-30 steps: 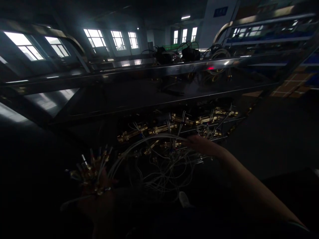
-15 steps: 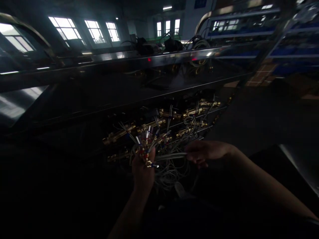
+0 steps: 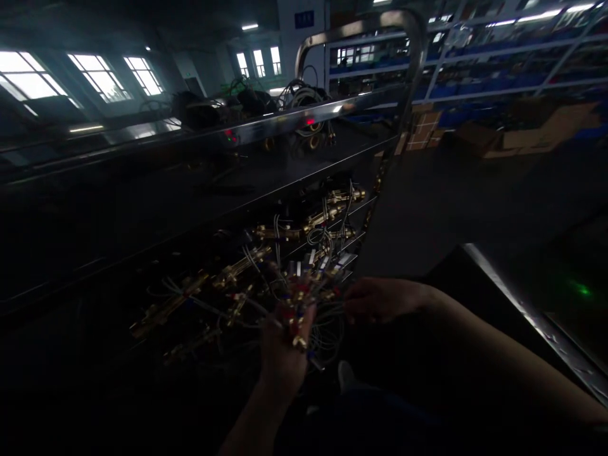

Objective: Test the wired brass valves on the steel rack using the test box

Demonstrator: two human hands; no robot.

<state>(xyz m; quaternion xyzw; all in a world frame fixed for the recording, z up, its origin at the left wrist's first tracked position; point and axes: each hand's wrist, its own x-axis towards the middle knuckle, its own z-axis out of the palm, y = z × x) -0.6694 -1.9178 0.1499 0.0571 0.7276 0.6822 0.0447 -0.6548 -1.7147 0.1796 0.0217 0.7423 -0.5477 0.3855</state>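
My left hand (image 3: 285,348) is closed round a bundle of brass-ended cable fittings (image 3: 298,316) with red and blue bands. Their pale tips fan upward past my fingers. To the right, my right hand (image 3: 373,299) is curled closed on the thin grey cables (image 3: 335,308) that run from the bundle; its fingertips are dark and hard to make out. Loops of thin cable (image 3: 327,339) hang below and between both hands. Beyond them, brass valve bodies (image 3: 235,269) with wires attached lie in rows on a dark lower shelf.
A metal cart rail (image 3: 285,120) crosses behind, with coiled cables (image 3: 304,98) on top. A bent tube handle (image 3: 408,28) rises at its end. Cardboard boxes (image 3: 536,136) sit on the floor at right, before racks of blue bins (image 3: 479,92). A metal-edged surface (image 3: 517,297) lies near my right arm.
My view has swung to the right, bringing the boxes and racks into sight. My right hand has come closer to the left one. The left hand keeps its hold on the bundle.
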